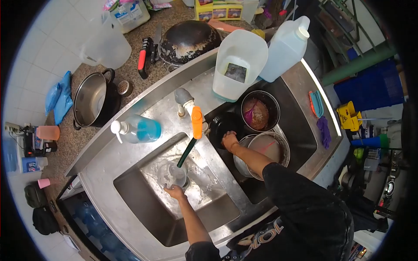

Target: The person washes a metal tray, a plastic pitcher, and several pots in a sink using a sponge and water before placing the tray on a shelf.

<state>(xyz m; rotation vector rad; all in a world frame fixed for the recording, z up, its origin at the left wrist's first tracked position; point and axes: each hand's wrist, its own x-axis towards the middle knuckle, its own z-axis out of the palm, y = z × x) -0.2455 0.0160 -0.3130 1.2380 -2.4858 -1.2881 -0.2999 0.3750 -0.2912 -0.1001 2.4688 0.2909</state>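
The left hand (175, 191) was partly closed, its fingers curled at the edge of a clear container (172, 173) in the left basin (143, 209), below the green hose (187, 152) of the orange-handled tap (197, 124). The right hand (230, 140) had its fingers bent at a black pot (223, 126) in the right basin (300, 135); whether they gripped it could not be told. Beside that pot stood a dark-rimmed pot (260, 111) with brownish contents and something purple inside, and a steel pot (272, 150) of cloudy liquid.

A pump bottle (146, 129) of blue liquid stood left of the tap, its front showing no readable label. Behind the right basin were an open white jug (241, 56) and a capped jug (285, 52). On the surface (143, 93) sat a blackened wok (189, 41), yellow boxes (220, 11) whose small print was illegible, and a tub (130, 15) with a blue-printed label, also too small to read. Large letters on the person's black shirt (300, 217) were only partly visible, among them an "O".
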